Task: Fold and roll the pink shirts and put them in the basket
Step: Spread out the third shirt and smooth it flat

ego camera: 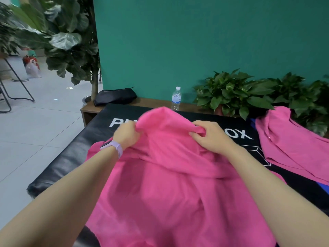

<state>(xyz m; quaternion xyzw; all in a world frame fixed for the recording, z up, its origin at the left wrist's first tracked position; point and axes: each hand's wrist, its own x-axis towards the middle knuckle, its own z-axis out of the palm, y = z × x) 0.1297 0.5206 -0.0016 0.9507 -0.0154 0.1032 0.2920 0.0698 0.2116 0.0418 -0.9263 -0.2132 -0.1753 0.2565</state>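
teal wall and leafy plants (pixel 236 93) behind a black padded worktop (pixel 74 154). task's barely begun: left hand (pixel 127 134) and right hand (pixel 211 138) each pinch the top edge of a crumpled pink shirt (pixel 160 184), nothing folded yet. second shirt (pixel 292 148) lies at the right, no basket in sight.

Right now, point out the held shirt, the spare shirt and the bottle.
held shirt (pixel 169 184): head view, middle of its cloth.
spare shirt (pixel 292 147): head view, flat middle.
bottle (pixel 176 98): head view, label.
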